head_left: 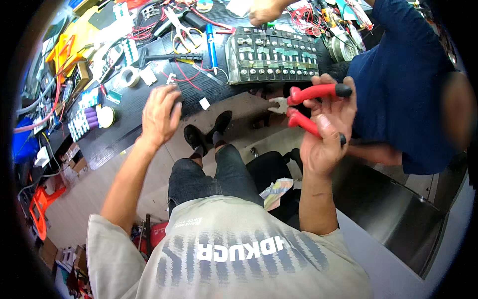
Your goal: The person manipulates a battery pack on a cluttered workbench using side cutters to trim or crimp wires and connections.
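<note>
My right hand (323, 144) is wrapped around a pair of pliers (304, 93) with red handles and dark handle ends. The handles are spread apart and the metal jaws point left, in the air past the table edge. My left hand (160, 113) rests at the front edge of the dark table, thumb apart from the fingers. Its fingertips are beside a small white piece (171, 78); nothing plainly shows in its grasp. Between and beyond my hands, a battery pack (273, 75) of several cells with terminals on top sits on the table.
At the right, a person in dark blue (398, 89) reaches a hand (266, 12) over the pack. Scissors (182, 32), a blue pen-like tool (212, 47), a black hammer-like tool (169, 57), a tape roll (130, 76) and red wires lie on the dark table (149, 122). Purple cylindrical cells (89, 118) stand left.
</note>
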Demonstrator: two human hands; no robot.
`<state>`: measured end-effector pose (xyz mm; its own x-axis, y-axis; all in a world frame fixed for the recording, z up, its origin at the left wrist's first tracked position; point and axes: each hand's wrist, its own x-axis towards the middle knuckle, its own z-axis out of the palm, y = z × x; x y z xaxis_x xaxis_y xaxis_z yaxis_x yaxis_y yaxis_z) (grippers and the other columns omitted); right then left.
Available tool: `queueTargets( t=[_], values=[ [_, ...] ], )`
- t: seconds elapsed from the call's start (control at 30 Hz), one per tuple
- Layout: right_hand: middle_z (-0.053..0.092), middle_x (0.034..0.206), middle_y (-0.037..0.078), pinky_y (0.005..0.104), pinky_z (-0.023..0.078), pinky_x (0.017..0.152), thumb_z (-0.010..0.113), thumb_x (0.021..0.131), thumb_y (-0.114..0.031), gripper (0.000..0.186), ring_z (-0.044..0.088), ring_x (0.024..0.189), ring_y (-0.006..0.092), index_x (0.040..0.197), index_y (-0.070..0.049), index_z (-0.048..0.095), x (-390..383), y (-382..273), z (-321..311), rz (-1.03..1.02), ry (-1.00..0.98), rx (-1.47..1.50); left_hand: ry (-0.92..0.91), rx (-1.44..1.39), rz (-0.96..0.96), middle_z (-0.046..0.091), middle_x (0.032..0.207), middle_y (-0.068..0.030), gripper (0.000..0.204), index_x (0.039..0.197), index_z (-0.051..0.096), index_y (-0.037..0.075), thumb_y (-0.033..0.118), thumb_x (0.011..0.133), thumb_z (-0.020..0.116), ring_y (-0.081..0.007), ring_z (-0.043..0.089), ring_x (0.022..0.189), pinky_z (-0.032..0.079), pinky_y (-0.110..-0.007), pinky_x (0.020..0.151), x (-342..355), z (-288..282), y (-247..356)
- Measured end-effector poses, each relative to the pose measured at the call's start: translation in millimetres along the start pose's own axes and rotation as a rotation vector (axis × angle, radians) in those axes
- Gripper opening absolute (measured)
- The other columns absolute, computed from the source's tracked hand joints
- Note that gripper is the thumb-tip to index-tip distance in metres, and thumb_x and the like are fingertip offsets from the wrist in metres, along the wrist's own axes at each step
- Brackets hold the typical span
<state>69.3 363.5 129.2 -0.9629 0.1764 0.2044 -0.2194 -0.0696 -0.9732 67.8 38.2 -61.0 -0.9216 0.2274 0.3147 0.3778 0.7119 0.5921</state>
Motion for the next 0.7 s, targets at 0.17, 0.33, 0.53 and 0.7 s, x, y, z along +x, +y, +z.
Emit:
queueTargets(
  t=[0.17,0.33,0.53,0.7],
  values=[
    [0.053,0.155,0.028,0.0428,0.054,0.113,0.063,0.089,-0.009,0.088,0.056,0.142,0.0356,0.170,-0.001,0.028,27,-1,1,-0.102,-0.005,-0.004,-0.502,0.293,0.270,0.046,0.169,-0.0172,0.061,0.152,0.058,0.002,0.032,0.100,0.071,-0.0357,0.038,0.160,0.028,-0.051,0.134,42,5,-43],
    [0.053,0.156,0.028,0.0463,0.053,0.115,0.062,0.089,-0.010,0.086,0.054,0.147,0.0423,0.169,0.000,0.030,60,22,15,-0.151,-0.050,-0.047,-0.657,0.312,0.336,0.037,0.177,-0.0146,0.077,0.161,0.049,0.004,0.047,0.100,0.069,-0.0321,0.029,0.166,0.020,-0.049,0.138,37,27,-51],
    [0.051,0.157,0.032,0.0465,0.053,0.114,0.063,0.089,-0.008,0.091,0.053,0.148,0.0435,0.172,-0.003,0.026,103,70,31,-0.229,-0.159,-0.032,-0.685,0.289,0.274,0.032,0.179,-0.0137,0.087,0.165,0.044,0.006,0.049,0.094,0.072,-0.0327,0.026,0.167,0.016,-0.050,0.139,32,34,-54],
    [0.048,0.160,0.035,0.0493,0.053,0.115,0.063,0.088,-0.002,0.096,0.050,0.151,0.0451,0.174,-0.004,0.021,133,97,38,-0.272,-0.324,-0.015,-0.692,0.329,0.267,0.034,0.178,-0.0129,0.086,0.164,0.045,0.008,0.051,0.094,0.071,-0.0306,0.028,0.166,0.018,-0.049,0.138,38,34,-53]
  ],
)
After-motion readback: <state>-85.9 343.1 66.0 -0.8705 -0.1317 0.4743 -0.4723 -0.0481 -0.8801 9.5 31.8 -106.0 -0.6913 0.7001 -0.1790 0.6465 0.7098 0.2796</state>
